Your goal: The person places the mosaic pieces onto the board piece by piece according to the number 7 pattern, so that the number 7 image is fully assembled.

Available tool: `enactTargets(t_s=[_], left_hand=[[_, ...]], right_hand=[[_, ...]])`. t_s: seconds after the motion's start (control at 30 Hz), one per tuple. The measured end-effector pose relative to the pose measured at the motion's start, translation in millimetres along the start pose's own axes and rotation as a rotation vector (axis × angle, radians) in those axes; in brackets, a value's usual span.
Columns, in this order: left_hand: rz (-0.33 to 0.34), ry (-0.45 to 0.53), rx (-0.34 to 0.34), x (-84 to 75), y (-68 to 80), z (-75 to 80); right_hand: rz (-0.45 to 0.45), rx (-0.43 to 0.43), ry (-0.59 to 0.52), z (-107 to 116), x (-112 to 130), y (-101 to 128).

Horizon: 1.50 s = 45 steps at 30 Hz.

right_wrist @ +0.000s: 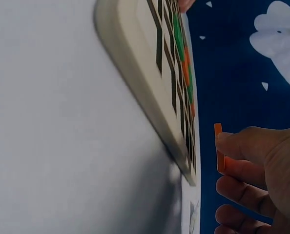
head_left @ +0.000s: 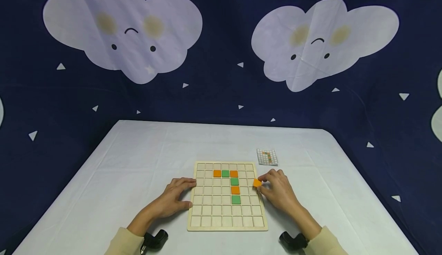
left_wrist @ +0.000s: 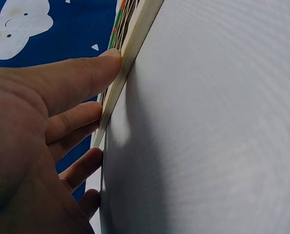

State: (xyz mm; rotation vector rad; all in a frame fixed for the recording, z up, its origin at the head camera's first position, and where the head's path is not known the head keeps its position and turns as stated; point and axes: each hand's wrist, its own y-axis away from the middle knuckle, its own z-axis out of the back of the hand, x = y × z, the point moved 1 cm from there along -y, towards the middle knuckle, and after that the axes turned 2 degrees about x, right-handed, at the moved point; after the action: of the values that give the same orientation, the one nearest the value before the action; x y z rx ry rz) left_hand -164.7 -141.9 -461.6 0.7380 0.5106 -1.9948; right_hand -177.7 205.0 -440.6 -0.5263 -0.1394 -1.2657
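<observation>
At the board's right edge, right hand [head_left: 277, 191] pinches an orange tile [head_left: 257, 182] just above the wooden grid board [head_left: 228, 224]. Left hand [head_left: 176, 197] relaxed, straight fingers pressing the board's left edge. White worktop [head_left: 138, 163] bare all round; pattern card [head_left: 267, 157] lies just beyond the far right corner.

1. The wooden grid board [head_left: 227, 197] is a pale, flat tray of square cells with a raised rim. It lies flat near the front edge of the table, about midway between the left and right edges.
2. The orange tile [head_left: 257, 182] is a small, thin square, pinched between the fingertips of the right hand [head_left: 279, 192]. It is held just above the board's right rim, at the height of the third row of cells from the back, and is seen edge-on from the right wrist [right_wrist: 218, 148].
</observation>
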Motion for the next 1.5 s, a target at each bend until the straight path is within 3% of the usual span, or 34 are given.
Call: enactTargets(t_s=[0.57,1.2,1.5], left_hand=[[-0.011,-0.002,-0.015,-0.6,0.3,0.2],[0.006,0.003,0.001,-1.3,-0.1,0.3],[-0.006,-0.004,-0.012,-0.7,1.0,0.1]], right_hand=[[0.071,0.07,-0.007,-8,26,22],[0.245,0.059,-0.01,-20,45,36],[0.269,0.096,0.031,-22,51,39]])
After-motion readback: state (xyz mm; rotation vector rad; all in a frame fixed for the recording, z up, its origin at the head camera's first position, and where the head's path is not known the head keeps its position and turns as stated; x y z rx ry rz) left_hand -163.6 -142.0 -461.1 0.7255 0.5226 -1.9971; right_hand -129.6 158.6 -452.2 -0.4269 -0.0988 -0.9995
